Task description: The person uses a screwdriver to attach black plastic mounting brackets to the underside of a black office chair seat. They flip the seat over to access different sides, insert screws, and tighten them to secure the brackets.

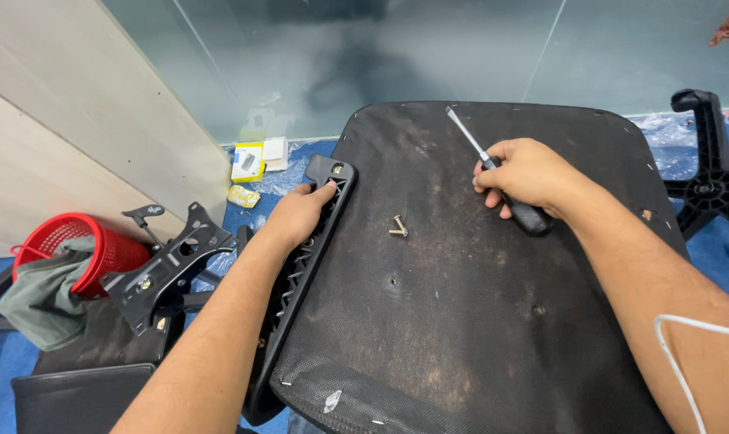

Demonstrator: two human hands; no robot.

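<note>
— What's the right hand got?

— Fingers wrapped tight round a black-handled screwdriver, shaft pointing up and away. The left hand presses down on the black armrest bracket, fingers curled over its edge at the seat's left side.

— So, mid-fastening?

— I'd say so. Two loose screws lie between the hands on the upturned seat base. Next calls for picking one up and lining it with a hole.

— And around?

— Blue floor, a red basket, a chair star base, and frosted glass wall behind.
</note>
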